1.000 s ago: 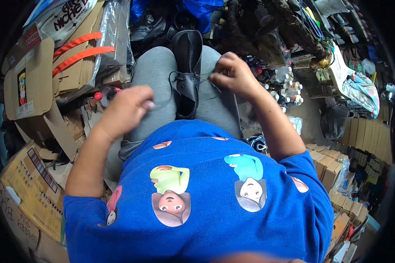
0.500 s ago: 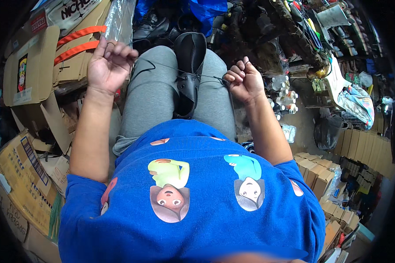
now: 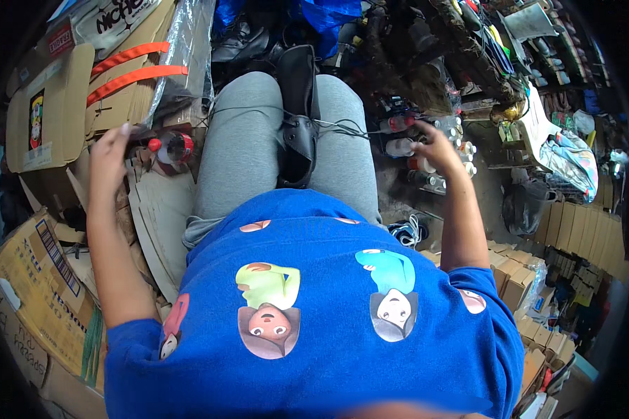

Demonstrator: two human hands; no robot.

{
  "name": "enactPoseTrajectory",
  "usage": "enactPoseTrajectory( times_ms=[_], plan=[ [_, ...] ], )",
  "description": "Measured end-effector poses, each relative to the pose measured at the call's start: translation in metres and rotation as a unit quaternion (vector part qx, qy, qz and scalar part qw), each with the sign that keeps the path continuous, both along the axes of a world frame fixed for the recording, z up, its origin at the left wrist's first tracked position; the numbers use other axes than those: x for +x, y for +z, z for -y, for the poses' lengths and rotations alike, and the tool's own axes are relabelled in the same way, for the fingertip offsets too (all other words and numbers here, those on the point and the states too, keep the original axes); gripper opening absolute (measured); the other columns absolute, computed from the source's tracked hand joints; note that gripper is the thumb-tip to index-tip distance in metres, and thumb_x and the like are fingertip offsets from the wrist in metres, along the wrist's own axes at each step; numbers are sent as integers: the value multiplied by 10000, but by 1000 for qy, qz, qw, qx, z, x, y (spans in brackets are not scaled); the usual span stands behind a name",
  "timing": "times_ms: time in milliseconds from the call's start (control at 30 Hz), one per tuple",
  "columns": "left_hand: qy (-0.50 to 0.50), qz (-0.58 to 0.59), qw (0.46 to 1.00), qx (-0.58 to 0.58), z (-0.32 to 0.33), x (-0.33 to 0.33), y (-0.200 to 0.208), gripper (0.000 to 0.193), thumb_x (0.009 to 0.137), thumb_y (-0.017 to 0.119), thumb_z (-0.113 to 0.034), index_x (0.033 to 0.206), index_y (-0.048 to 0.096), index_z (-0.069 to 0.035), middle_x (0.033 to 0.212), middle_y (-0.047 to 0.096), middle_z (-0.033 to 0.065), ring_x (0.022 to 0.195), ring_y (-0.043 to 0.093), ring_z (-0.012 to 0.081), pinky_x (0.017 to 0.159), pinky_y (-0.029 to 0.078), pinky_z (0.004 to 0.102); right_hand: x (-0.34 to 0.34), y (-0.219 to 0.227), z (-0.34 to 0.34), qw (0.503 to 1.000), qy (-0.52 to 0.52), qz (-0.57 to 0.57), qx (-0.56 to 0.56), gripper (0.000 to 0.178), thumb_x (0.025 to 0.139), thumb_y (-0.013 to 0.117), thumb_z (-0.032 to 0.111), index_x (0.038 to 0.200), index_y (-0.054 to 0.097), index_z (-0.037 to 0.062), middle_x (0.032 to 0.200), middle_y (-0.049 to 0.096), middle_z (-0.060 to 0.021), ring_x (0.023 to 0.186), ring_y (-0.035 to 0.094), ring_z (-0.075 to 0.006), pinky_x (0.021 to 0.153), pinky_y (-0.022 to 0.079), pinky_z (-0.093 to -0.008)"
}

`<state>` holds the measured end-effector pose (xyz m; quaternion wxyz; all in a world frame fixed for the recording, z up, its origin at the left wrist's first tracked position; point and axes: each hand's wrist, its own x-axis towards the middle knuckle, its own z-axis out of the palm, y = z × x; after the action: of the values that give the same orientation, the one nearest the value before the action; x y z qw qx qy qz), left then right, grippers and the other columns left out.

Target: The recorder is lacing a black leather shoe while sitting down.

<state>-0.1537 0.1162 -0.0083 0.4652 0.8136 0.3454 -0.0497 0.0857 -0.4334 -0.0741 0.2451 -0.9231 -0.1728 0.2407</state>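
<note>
A black leather shoe (image 3: 300,143) stands lengthwise between my grey-clad thighs. Dark thread (image 3: 248,108) comes out of its middle on both sides and crosses each thigh, with loose loops on the right one. Far out to the left, beside the cardboard, my left hand (image 3: 110,155) is closed, its fingertips pinched at the thread. My right hand (image 3: 437,148) is out past my right knee, slightly blurred, with the fingers bent in on the thread's other side. Against the clutter the thread is hard to follow near both hands.
Cardboard boxes (image 3: 52,105) and flattened card pile up on the left, with a red-capped bottle (image 3: 173,150) by my thigh. Several small bottles (image 3: 465,150) stand right of my knee. Dark shoes (image 3: 241,42) lie ahead; cardboard stacks (image 3: 510,279) sit at lower right.
Both hands have moved outward and apart, the left one also lower toward me. The shoe's far end has turned a little, and the red-capped bottle on the left has come into sight.
</note>
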Motion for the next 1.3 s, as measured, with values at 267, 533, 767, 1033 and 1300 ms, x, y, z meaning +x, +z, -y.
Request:
enactPoseTrajectory(
  times_ms=[267,533,767,1033,1300],
  plan=[
    [-289,243,873,309,175,44,40,663,711,767,-392,1205,505,-35,1135,510,150,988,585,316,888,465,406,-5,92,-196,952,256,123,115,768,713,807,337,1360,477,88,978,626,-122,916,610,-212,814,494,-321],
    [-376,83,889,247,216,64,-6,699,706,751,-314,1254,425,-25,1173,511,191,975,599,380,844,494,450,7,70,-207,984,142,79,-76,763,625,818,500,1128,605,-32,1026,669,-197,984,639,-310,866,484,-353],
    [-358,246,897,77,204,43,-24,569,689,692,-151,1205,488,-25,1068,596,230,986,594,389,846,487,435,-21,77,-181,992,126,-18,16,431,752,777,364,939,686,-14,830,687,-98,776,616,-148,751,477,-307],
    [-449,157,873,109,191,63,-18,551,690,722,-236,1150,529,-4,1020,609,228,976,596,384,864,481,429,-38,68,-188,994,80,-62,36,335,743,792,318,811,673,12,659,611,-27,626,547,-97,585,444,-283],
    [-355,299,881,90,167,115,-12,274,794,655,-180,1028,659,-39,1064,623,146,1021,602,302,896,468,366,-48,55,-198,994,76,73,22,398,717,740,425,790,663,41,713,644,-146,670,636,-273,657,494,-376]
  ],
)
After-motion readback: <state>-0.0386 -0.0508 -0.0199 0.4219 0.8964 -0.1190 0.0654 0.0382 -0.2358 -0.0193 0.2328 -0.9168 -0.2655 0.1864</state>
